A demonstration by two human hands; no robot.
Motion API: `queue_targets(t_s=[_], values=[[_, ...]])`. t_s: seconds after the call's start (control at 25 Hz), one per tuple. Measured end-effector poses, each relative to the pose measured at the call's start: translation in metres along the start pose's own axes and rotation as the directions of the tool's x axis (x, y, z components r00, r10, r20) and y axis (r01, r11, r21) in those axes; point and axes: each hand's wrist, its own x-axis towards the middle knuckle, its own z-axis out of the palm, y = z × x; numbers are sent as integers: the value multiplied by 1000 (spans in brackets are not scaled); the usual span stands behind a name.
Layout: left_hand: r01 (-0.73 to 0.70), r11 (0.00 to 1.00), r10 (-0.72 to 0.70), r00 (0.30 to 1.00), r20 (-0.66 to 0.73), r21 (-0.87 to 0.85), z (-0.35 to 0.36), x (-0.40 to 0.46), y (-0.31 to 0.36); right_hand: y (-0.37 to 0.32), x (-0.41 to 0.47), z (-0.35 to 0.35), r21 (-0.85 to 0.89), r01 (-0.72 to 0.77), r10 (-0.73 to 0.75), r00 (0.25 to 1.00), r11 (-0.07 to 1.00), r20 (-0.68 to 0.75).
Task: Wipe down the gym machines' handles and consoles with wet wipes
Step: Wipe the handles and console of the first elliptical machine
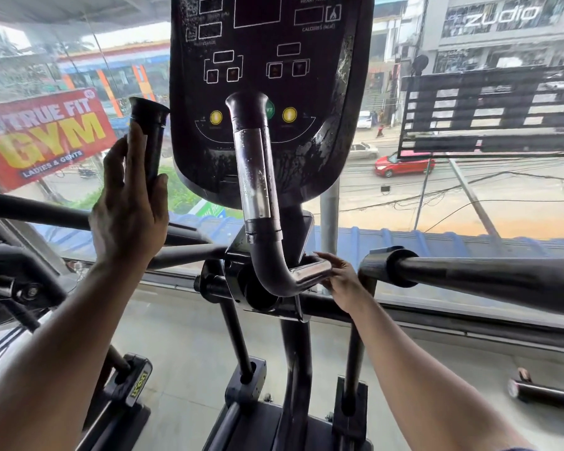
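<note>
the black oval console panel (271, 76) of the elliptical machine is seen straight ahead, upright on its post, with two yellow round buttons (216, 117) low on its face and droplets or smears across the lower edge. in front of it the curved black handle with a long chrome sensor strip (256, 177) rises from the bracket and bends toward the right at the bottom, where a second chrome plate (310, 271) is mounted. the black rubber-ended left handle (149, 135) stands upright just beside the console.

the left hand (129, 206) is laid against the left handle with fingers straight and flat, not curled round it. the right hand (341, 281) is placed at the lower chrome plate, fingertips touching its far end; whether a wet wipe is held there cannot be told, since none is visible in either hand.

the handles are judged rigid and fixed, so firm rubbing pressure can be taken without give. the chrome strips look wet and are likely slippery, so a wipe would best be wrapped round the tube and drawn along it. the rubber grips are expected to drag more. the console face is judged the delicate part: light, flat strokes are advised, with the buttons passed over gently.
</note>
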Motion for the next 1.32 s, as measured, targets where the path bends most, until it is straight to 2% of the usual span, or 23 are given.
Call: queue_targets(t_s=[0.12,0.2,0.36,0.56,0.72,0.88,1.0,1.08,1.12,1.2,1.24,1.28,1.32], values=[[5,1000,-5,1000,9,-18,-1,-2,2,-5,-32,2,23,103,-98,985,994,-144],[4,1000,-4,1000,14,-13,-1,-1,1,-10,-59,8,-79,180,-194,955,980,-227],[41,999,-39,999,38,-33,-4,0,3,-23,-114,43,-201,296,-334,922,934,-196],[48,997,-44,997,57,-65,-7,1,3,-35,-186,95,-30,322,-320,918,946,-235],[89,990,-80,993,83,-111,-12,1,5,-43,-225,125,-12,376,-368,899,926,-237],[57,973,-33,993,112,-223,-15,4,1,-57,-240,137,-123,420,-435,889,899,-142],[46,956,-13,994,113,-290,-17,5,-4,-65,-242,120,-244,443,-468,882,863,-53],[44,948,-9,994,111,-314,-15,3,-5,-75,-233,89,-451,495,-563,826,743,-21],[39,947,-7,995,102,-318,-14,1,-6,-82,-224,71,-585,506,-621,784,633,6],[27,950,-2,997,79,-312,-12,2,-7,-101,-195,42,-841,440,-685,718,315,120],[21,952,1,998,70,-306,-10,3,-8,-108,-176,35,-908,388,-677,712,157,187],[15,953,5,998,64,-302,-8,2,-8,-112,-155,32,-939,339,-643,731,52,229],[12,954,7,998,61,-301,-6,1,-8,-113,-133,32,-953,303,-592,769,6,241]])
